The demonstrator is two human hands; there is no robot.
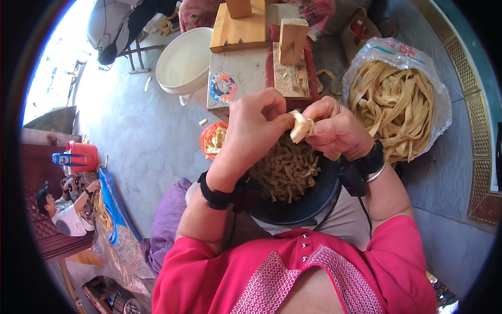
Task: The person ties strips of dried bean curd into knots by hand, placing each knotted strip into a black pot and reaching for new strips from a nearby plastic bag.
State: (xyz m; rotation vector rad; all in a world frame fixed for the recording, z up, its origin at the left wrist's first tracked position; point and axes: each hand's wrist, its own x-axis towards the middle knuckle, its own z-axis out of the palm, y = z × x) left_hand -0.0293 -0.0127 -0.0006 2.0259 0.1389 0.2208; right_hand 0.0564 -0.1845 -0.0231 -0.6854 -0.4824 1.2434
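A pale yellow, flat strip (pixel 301 127), folded into a small twisted bundle, is pinched between both my hands. My left hand (pixel 255 123) grips its left side with thumb and fingertips. From the right, my right hand (pixel 339 128) is closed around the other end, and a short bit of strip pokes out beneath its fingers. Below them, a dark round basin (pixel 298 213) rests on my lap. Many small brownish knotted pieces (pixel 287 180) fill it, partly hidden by my hands. To the right, long strips like these (pixel 389 107) lie heaped in a clear plastic bag (pixel 443 97).
Ahead is a stone-topped bench (pixel 238 68) with wooden blocks (pixel 293 44). A white bucket (pixel 183 60) stands at its left. A red bag (pixel 208 137) of pale pieces sits by my left forearm. Far left, a person (pixel 73 214) handles strips near a red bucket (pixel 86 157).
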